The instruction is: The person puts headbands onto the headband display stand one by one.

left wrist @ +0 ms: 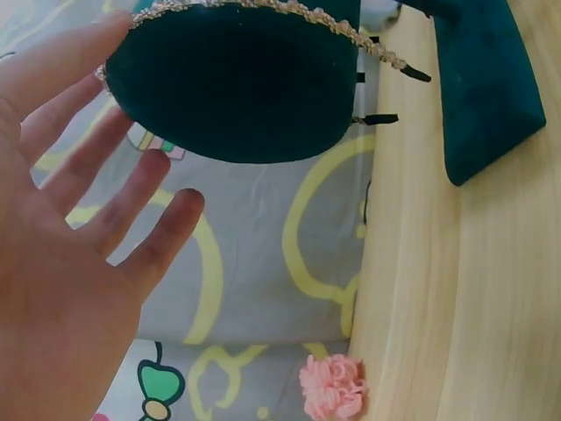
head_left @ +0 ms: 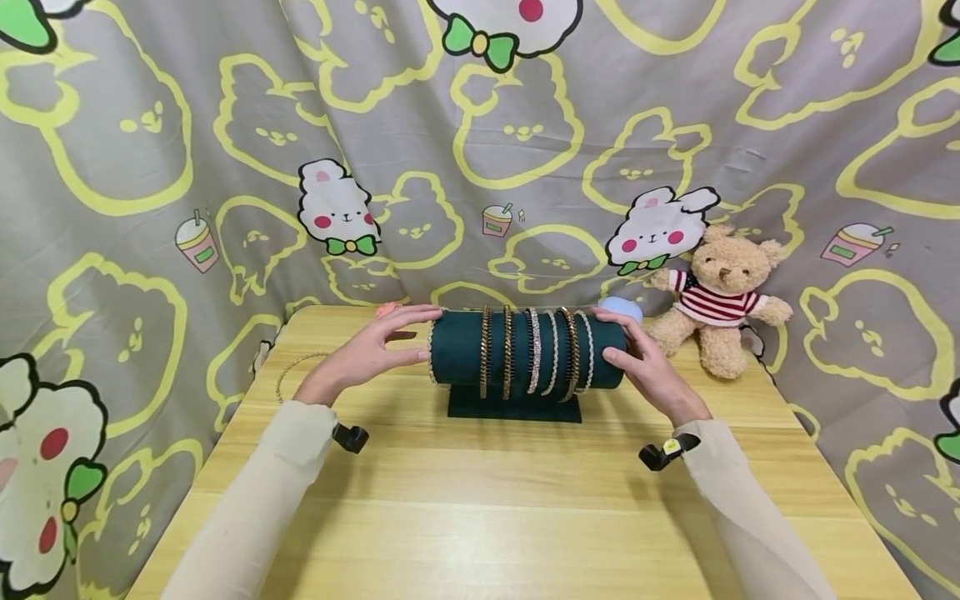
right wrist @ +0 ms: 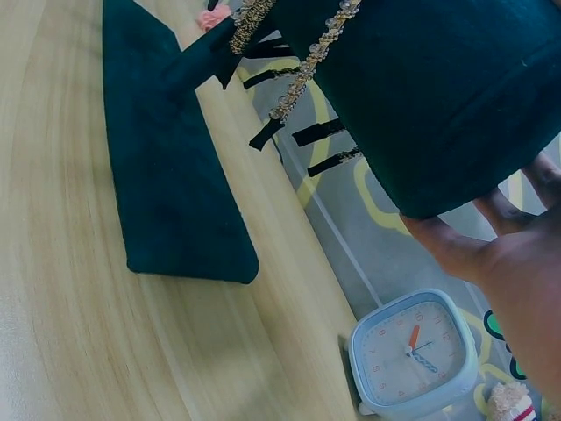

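A dark green velvet headband stand (head_left: 461,358) stands between my two hands, a horizontal roll on a flat base (head_left: 517,408). Several braided and sparkly headbands (head_left: 534,350) hang over it. At the roll's left end, my left hand (head_left: 363,346) has its fingers extended, thumb in front and fingertips behind, touching a beaded headband (left wrist: 337,24) along the rim. My right hand (head_left: 652,371) rests on the right end, thumb at the front and the other fingers over the back. From the right wrist view, its fingertips touch the bare velvet edge (right wrist: 438,167).
Another thin headband (head_left: 281,379) lies at the table's left, partly behind my left forearm. A pink flower-like item (left wrist: 333,386) is near the back edge. Behind my right hand stands a light blue alarm clock (right wrist: 412,351). A teddy bear (head_left: 720,300) sits at the back right.
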Demonstrator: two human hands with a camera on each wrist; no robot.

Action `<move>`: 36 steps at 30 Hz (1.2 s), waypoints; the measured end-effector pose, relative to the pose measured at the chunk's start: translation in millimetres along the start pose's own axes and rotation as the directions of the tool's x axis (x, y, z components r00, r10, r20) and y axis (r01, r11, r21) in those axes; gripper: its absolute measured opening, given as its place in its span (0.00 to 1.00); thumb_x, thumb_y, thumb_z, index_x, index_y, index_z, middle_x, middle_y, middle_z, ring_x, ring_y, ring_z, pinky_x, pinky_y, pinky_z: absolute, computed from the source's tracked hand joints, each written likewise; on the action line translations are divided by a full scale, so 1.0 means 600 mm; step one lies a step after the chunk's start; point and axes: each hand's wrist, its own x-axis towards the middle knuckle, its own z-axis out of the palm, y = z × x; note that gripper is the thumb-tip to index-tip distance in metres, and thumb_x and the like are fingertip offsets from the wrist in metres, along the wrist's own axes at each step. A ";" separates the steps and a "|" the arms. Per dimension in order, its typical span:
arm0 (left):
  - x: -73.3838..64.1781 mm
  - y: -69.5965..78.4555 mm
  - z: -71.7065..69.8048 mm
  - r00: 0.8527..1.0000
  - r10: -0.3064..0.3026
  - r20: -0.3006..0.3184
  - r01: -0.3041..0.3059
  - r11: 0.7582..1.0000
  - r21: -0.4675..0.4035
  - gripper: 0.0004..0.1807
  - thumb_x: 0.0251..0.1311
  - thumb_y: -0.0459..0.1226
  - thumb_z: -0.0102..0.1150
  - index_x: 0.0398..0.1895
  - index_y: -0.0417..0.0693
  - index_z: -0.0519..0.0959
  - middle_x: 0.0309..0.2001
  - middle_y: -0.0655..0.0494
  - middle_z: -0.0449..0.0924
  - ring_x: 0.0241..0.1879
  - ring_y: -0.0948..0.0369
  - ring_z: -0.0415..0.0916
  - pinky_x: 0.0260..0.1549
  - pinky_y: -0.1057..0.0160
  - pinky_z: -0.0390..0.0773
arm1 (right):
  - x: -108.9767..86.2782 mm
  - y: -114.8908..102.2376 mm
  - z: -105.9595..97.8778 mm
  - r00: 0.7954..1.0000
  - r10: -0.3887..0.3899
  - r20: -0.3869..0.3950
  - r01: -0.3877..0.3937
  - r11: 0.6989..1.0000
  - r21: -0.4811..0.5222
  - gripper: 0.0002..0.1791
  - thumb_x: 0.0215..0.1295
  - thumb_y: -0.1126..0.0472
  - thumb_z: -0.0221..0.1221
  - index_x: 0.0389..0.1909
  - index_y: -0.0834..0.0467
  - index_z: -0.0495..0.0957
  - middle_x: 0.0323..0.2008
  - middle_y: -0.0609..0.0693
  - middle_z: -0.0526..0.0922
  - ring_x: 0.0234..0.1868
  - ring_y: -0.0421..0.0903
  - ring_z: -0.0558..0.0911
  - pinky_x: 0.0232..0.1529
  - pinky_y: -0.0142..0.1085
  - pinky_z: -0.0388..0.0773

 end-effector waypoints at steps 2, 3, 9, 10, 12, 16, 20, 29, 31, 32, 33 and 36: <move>0.002 0.002 0.002 1.000 0.005 -0.012 -0.004 1.000 0.022 0.36 0.75 0.40 0.69 0.83 0.60 0.70 0.85 0.56 0.63 0.84 0.50 0.58 0.80 0.35 0.63 | 0.000 -0.001 0.000 1.000 0.000 0.000 0.000 1.000 0.001 0.29 0.85 0.68 0.49 0.82 0.51 0.62 0.86 0.50 0.52 0.75 0.44 0.70 0.65 0.32 0.82; 0.003 0.003 0.003 1.000 0.004 -0.018 -0.004 0.999 0.034 0.36 0.74 0.41 0.69 0.83 0.60 0.70 0.84 0.56 0.63 0.84 0.50 0.58 0.80 0.35 0.63 | 0.000 -0.001 0.001 1.000 0.000 0.000 0.000 1.000 0.000 0.29 0.85 0.68 0.49 0.82 0.51 0.62 0.86 0.50 0.52 0.75 0.44 0.70 0.65 0.32 0.82; 0.016 0.011 0.017 0.999 -0.011 -0.039 0.015 0.995 0.097 0.36 0.71 0.46 0.73 0.81 0.65 0.72 0.83 0.59 0.65 0.84 0.52 0.58 0.80 0.30 0.59 | 0.000 0.001 0.000 1.000 -0.001 -0.005 0.001 1.000 -0.001 0.29 0.85 0.69 0.49 0.82 0.52 0.62 0.85 0.50 0.54 0.75 0.44 0.70 0.65 0.32 0.82; 0.018 0.013 0.020 0.999 -0.012 -0.039 0.016 0.994 0.104 0.36 0.71 0.47 0.73 0.81 0.66 0.72 0.83 0.60 0.65 0.84 0.52 0.57 0.80 0.29 0.58 | 0.000 0.003 -0.001 1.000 -0.002 -0.005 0.002 1.000 -0.001 0.29 0.85 0.69 0.49 0.82 0.52 0.62 0.85 0.50 0.54 0.75 0.44 0.70 0.65 0.32 0.82; 0.022 0.015 0.024 0.999 -0.005 -0.038 0.010 0.993 0.117 0.36 0.71 0.48 0.73 0.81 0.67 0.73 0.83 0.60 0.65 0.84 0.52 0.56 0.80 0.30 0.58 | 0.000 0.005 -0.002 1.000 -0.005 -0.005 0.005 1.000 -0.003 0.29 0.85 0.69 0.50 0.82 0.53 0.62 0.85 0.50 0.54 0.75 0.44 0.70 0.65 0.32 0.82; 0.030 0.018 0.033 0.999 0.013 -0.035 -0.008 0.992 0.129 0.36 0.71 0.49 0.73 0.80 0.68 0.73 0.83 0.61 0.64 0.84 0.52 0.56 0.80 0.31 0.59 | 0.000 0.007 -0.003 1.000 -0.011 0.000 0.011 1.000 -0.006 0.29 0.85 0.68 0.50 0.82 0.52 0.62 0.85 0.50 0.54 0.74 0.44 0.70 0.64 0.32 0.82; 0.036 0.022 0.040 0.999 0.018 -0.041 -0.012 0.990 0.138 0.35 0.71 0.51 0.73 0.80 0.69 0.74 0.83 0.62 0.65 0.84 0.52 0.56 0.80 0.30 0.59 | 0.001 0.006 -0.003 1.000 -0.015 -0.002 0.015 1.000 -0.005 0.29 0.85 0.68 0.50 0.82 0.53 0.62 0.85 0.50 0.54 0.75 0.44 0.70 0.64 0.32 0.82; 0.051 0.026 0.055 0.999 0.006 -0.051 0.003 0.985 0.170 0.35 0.69 0.54 0.73 0.78 0.70 0.75 0.82 0.63 0.66 0.82 0.51 0.57 0.77 0.29 0.62 | 0.000 0.002 -0.002 1.000 -0.005 -0.006 0.005 1.000 -0.012 0.30 0.85 0.68 0.50 0.82 0.52 0.61 0.85 0.50 0.54 0.75 0.44 0.70 0.65 0.32 0.82; 0.052 0.026 0.057 0.998 0.011 -0.054 -0.001 0.984 0.178 0.35 0.69 0.54 0.73 0.78 0.70 0.75 0.81 0.64 0.66 0.81 0.52 0.57 0.77 0.30 0.62 | 0.000 0.002 -0.001 1.000 -0.002 -0.007 0.002 1.000 -0.010 0.30 0.85 0.68 0.50 0.82 0.52 0.61 0.85 0.50 0.54 0.75 0.44 0.70 0.65 0.32 0.82; 0.053 0.027 0.058 0.998 0.015 -0.055 -0.005 0.984 0.179 0.35 0.69 0.53 0.73 0.78 0.70 0.75 0.81 0.63 0.67 0.81 0.52 0.58 0.77 0.31 0.63 | 0.000 0.002 -0.002 1.000 -0.002 -0.007 0.002 1.000 -0.009 0.30 0.85 0.68 0.50 0.82 0.53 0.61 0.85 0.50 0.53 0.75 0.44 0.70 0.65 0.32 0.82; 0.054 0.027 0.059 0.998 0.020 -0.056 -0.009 0.983 0.184 0.35 0.69 0.53 0.73 0.78 0.70 0.75 0.81 0.63 0.67 0.80 0.52 0.58 0.77 0.31 0.63 | 0.000 0.002 -0.002 1.000 -0.001 -0.008 0.001 1.000 -0.009 0.30 0.85 0.68 0.50 0.83 0.52 0.61 0.85 0.50 0.53 0.75 0.44 0.70 0.64 0.32 0.82; 0.056 0.029 0.061 0.998 0.027 -0.057 -0.016 0.983 0.182 0.35 0.69 0.53 0.74 0.78 0.69 0.76 0.81 0.63 0.67 0.80 0.52 0.58 0.76 0.32 0.64 | 0.000 0.002 -0.002 1.000 -0.001 -0.009 0.001 1.000 -0.013 0.30 0.85 0.68 0.50 0.82 0.52 0.61 0.85 0.50 0.54 0.74 0.44 0.70 0.64 0.32 0.82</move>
